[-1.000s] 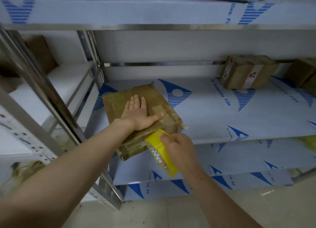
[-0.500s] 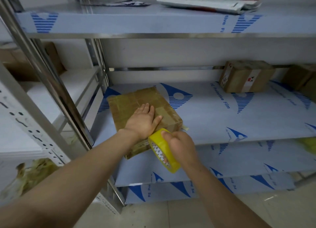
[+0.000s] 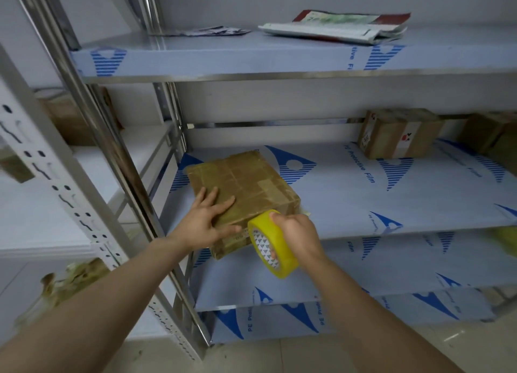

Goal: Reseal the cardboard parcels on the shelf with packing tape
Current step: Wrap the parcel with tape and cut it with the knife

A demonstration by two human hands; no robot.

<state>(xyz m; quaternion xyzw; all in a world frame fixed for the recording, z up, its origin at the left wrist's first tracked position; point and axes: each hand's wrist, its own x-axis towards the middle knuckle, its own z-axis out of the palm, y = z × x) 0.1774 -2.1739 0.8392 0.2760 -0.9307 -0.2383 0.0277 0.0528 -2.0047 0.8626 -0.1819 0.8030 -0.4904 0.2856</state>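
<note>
The brown tape-wrapped cardboard parcel (image 3: pixel 251 182) sits front-left on the film-covered steel shelf (image 3: pixel 363 199), near corner overhanging. The left hand (image 3: pixel 208 218) lies flat, fingers spread, on its 7 o'clock corner; the right hand (image 3: pixel 298 237) grips the yellow packing-tape roll (image 3: pixel 270 244) at the parcel's 5 o'clock edge. Best to press down firmly to pin it, then draw tape taut toward 12 o'clock along the seam

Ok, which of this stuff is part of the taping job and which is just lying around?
Job: taped-over parcel at front left; yellow packing tape roll; labelled parcel at the back; another parcel far right.
Lying about: folded newspaper on the upper shelf; flat wrapper beside it.
</note>
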